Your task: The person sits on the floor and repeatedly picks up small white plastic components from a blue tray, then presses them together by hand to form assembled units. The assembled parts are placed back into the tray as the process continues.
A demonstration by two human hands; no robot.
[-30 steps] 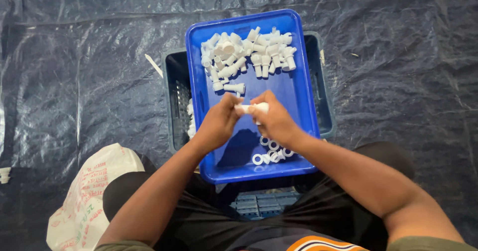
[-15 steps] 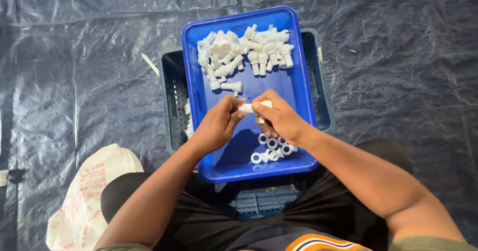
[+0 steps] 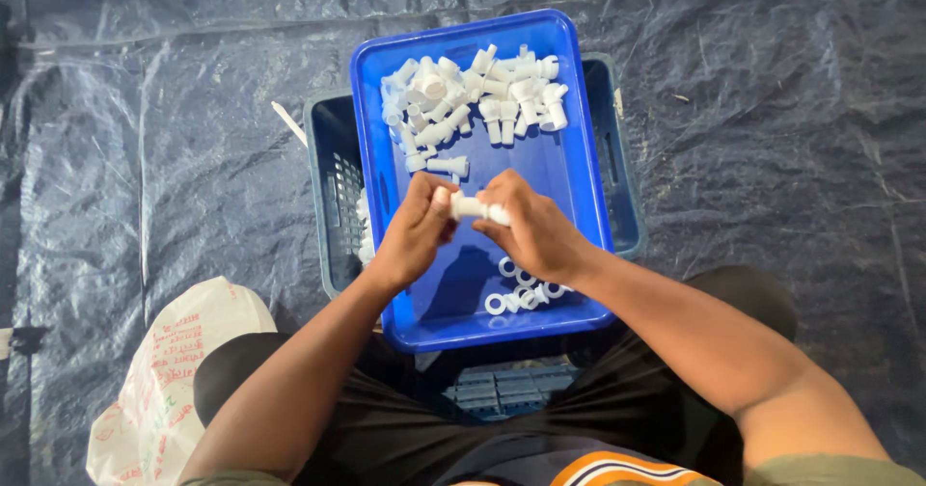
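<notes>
- A white plastic fitting (image 3: 475,208) is being held at frame centre, lying roughly level above the blue tray (image 3: 569,173).
- The left hand (image 3: 417,228) is pinching the fitting's left end, fingers curled shut around it.
- The right hand (image 3: 532,228) is gripping its right end, fingers closed over it.
- White rings (image 3: 522,288) are lying loose on the tray floor, just below the right hand.
- A pile of white fittings (image 3: 470,100) is sitting at the tray's upper end.
- The tray is resting on a dark blue crate (image 3: 330,197).
- A white printed bag (image 3: 164,380) is lying at lower left on the dark plastic sheet (image 3: 145,110).
</notes>
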